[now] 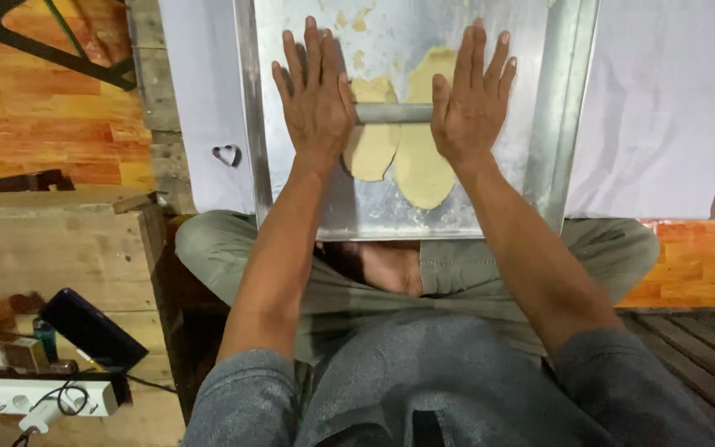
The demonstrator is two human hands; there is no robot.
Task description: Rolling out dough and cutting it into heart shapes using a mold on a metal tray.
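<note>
On the metal tray [539,149] before your crossed legs, two pale dough pieces [419,161] lie flattened, touching side by side. A metal rolling pin [392,113] lies across them. Your left hand [314,91] and right hand [469,95] press flat on its ends, fingers fully extended, gripping nothing. Heart-shaped cutter [227,155] sits left of the tray, on white sheet [200,99].

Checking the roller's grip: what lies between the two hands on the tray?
Head view: a bare stretch of metal rolling pin spans left hand to right hand, over flattened dough.
</note>
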